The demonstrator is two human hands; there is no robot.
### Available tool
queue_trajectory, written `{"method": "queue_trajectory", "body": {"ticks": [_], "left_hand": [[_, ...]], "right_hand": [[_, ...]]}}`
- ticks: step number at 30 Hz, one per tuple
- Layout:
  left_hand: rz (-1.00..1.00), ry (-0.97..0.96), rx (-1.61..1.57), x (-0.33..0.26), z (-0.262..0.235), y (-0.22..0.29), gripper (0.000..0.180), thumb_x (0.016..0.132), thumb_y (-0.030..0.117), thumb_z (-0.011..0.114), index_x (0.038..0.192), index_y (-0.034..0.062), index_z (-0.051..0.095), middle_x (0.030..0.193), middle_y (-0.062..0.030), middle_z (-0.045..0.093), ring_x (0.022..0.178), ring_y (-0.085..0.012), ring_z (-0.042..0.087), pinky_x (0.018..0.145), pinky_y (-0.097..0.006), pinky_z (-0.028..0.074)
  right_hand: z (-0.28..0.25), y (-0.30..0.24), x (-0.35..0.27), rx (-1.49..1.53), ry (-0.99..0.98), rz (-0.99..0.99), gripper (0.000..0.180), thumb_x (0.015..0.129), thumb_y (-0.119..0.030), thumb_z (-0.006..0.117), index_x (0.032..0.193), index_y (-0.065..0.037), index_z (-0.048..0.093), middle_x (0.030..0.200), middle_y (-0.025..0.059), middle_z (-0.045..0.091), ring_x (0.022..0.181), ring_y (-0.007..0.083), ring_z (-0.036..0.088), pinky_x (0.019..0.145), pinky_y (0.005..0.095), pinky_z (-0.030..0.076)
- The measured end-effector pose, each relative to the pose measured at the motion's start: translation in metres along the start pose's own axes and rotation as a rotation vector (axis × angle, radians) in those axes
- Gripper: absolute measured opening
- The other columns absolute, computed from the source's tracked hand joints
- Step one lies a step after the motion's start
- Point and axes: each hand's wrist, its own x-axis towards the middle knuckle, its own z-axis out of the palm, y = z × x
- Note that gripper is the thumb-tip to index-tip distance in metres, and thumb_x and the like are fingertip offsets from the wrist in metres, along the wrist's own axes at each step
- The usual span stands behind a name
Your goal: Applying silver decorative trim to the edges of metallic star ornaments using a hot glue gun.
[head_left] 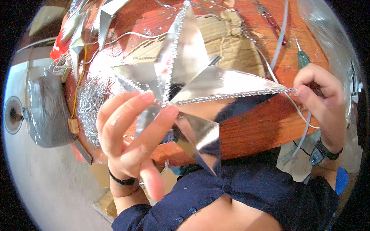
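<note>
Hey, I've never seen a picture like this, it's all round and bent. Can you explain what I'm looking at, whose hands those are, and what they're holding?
This is one picture from a wide fisheye camera worn on a person's head, looking down at their own two bare hands; the lens bends straight edges near the rim. The left hand pinches the middle of a shiny silver foil star with pointed arms. The right hand grips the tip of one arm, where a thin beaded silver trim runs along the edge. Behind lies an orange wooden board with flattened cardboard, a heap of silver trim and more foil points. A grey wrapped bundle sits at the left.
</note>
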Motion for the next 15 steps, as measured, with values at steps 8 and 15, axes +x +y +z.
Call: {"method": "queue_trajectory", "body": {"ticks": [8, 15], "left_hand": [[-0.069, -0.019, 0.026, -0.002, 0.003, 0.003, 0.09, 0.075, 0.078, 0.014, 0.091, 0.0085, 0.069, 0.1, -0.0109, 0.058, 0.093, -0.0312, 0.056, 0.08, -0.039, 0.045], [-0.09, -0.008, 0.015, -0.002, 0.005, 0.004, 0.09, 0.074, 0.077, 0.014, 0.089, 0.0074, 0.068, 0.098, -0.0108, 0.059, 0.092, -0.0316, 0.056, 0.079, -0.04, 0.046]], "right_hand": [[0.003, 0.009, 0.005, 0.061, -0.025, -0.063, 0.013, 0.085, -0.011, 0.057, 0.077, -0.002, 0.054, 0.073, -0.0001, 0.049, 0.066, 0.0056, 0.044, 0.059, 0.0196, 0.033], [0.002, 0.013, 0.005, 0.168, -0.067, -0.029, 0.013, 0.085, -0.011, 0.058, 0.077, -0.001, 0.055, 0.074, 0.0004, 0.051, 0.069, 0.0062, 0.045, 0.062, 0.0202, 0.034]]}}
